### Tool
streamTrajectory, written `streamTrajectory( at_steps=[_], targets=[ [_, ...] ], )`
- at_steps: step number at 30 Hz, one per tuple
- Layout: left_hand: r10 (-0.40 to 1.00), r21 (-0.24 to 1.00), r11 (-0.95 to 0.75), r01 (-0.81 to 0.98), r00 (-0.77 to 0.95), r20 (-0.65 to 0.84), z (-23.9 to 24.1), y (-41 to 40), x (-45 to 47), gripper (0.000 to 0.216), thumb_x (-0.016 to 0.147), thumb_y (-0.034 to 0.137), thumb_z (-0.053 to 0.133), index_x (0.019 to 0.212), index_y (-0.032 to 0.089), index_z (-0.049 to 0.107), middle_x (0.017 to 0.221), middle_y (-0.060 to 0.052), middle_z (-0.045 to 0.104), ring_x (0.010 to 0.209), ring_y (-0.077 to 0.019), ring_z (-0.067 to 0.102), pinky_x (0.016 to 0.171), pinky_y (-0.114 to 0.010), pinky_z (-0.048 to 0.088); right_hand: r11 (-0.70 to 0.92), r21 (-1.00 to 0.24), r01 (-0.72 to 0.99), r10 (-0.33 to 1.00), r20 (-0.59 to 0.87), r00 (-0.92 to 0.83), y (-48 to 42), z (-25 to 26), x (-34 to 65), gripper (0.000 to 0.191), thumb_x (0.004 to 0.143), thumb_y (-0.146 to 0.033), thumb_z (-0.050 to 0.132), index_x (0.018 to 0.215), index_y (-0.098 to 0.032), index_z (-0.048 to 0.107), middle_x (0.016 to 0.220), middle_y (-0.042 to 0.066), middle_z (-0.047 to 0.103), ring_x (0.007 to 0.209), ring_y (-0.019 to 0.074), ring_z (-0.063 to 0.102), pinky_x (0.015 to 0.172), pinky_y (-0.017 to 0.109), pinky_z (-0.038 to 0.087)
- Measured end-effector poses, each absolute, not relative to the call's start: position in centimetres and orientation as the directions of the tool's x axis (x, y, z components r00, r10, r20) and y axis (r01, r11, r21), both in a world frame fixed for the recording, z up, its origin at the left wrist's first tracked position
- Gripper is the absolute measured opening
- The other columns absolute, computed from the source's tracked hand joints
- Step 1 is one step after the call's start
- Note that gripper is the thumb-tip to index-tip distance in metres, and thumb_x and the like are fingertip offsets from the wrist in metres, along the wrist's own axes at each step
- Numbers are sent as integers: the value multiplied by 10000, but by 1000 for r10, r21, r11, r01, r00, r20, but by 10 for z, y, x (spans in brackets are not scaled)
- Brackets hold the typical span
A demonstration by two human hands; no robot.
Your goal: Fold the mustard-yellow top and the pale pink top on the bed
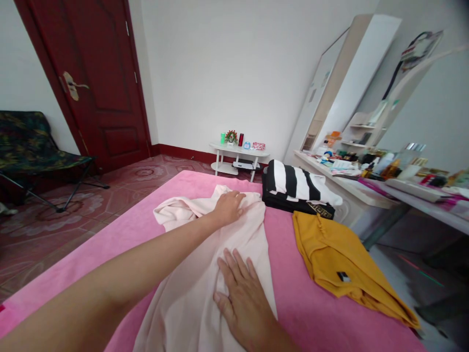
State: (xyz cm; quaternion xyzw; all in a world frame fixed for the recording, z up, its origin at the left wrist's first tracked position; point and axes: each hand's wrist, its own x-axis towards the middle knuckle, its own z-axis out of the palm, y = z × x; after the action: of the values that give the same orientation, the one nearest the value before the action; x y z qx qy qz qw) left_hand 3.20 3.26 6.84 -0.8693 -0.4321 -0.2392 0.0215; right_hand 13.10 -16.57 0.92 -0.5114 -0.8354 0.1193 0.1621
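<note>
A pale pink long garment (198, 278) lies spread over the bright pink bed cover (120, 244), its far left part bunched in loose folds. My left hand (229, 208) reaches across to the garment's far end and rests on it, fingers stretched to the right and slightly bent. Nearer to me, my right hand (245, 300) presses flat on the right half of the cloth with its fingers apart. The garment's near end runs out of view at the bottom.
Right of the garment lies a mustard-yellow garment (340, 254). Beyond it sits a stack of folded black clothes with a black-and-white striped garment (293, 181) on top. A cluttered dressing table (344, 181) stands at the right, a low white table (238, 150) by the wall, a camouflage chair (32, 142) at left.
</note>
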Motion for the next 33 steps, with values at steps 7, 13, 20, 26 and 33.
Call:
streamTrajectory(
  at_steps=[7,13,20,26,33],
  targets=[
    [815,261,-500,826,347,464,37,72,73,619,830,444,531,1307,69,405,1185,-190,559,1111,-300,503,958,-410,356,437,-379,816,895,90,-437,-157,10,135,633,859,-365,486,1442,-205,301,1527,37,139,1408,277,98,1132,546,115],
    [693,123,-629,767,483,536,37,64,60,317,817,207,540,1133,187,536,1060,-91,597,1032,-252,513,903,-389,354,434,-464,772,895,124,-428,-151,9,139,539,853,-392,497,1353,-197,449,1495,64,285,1390,281,200,1124,543,164],
    [376,-229,-818,528,791,482,21,34,40,189,935,196,400,1021,190,567,922,-65,567,870,-201,507,768,-347,360,355,-693,627,934,287,-211,-152,-1,140,311,803,-227,539,1104,-227,617,1293,74,552,1225,233,475,1076,440,331],
    [420,-123,-822,556,738,527,16,38,38,259,919,398,455,915,176,589,899,-50,578,848,-197,514,726,-328,369,272,-821,501,932,355,76,-91,20,167,275,788,-187,480,1027,-191,618,1015,65,642,873,177,619,719,281,516],
    [435,-82,-822,564,715,547,17,40,37,299,952,367,387,866,175,600,843,-41,615,828,-193,546,728,-325,369,339,-220,915,841,507,-189,38,64,221,360,758,-76,415,1002,-186,657,1184,86,564,926,178,597,803,278,461]
  ],
)
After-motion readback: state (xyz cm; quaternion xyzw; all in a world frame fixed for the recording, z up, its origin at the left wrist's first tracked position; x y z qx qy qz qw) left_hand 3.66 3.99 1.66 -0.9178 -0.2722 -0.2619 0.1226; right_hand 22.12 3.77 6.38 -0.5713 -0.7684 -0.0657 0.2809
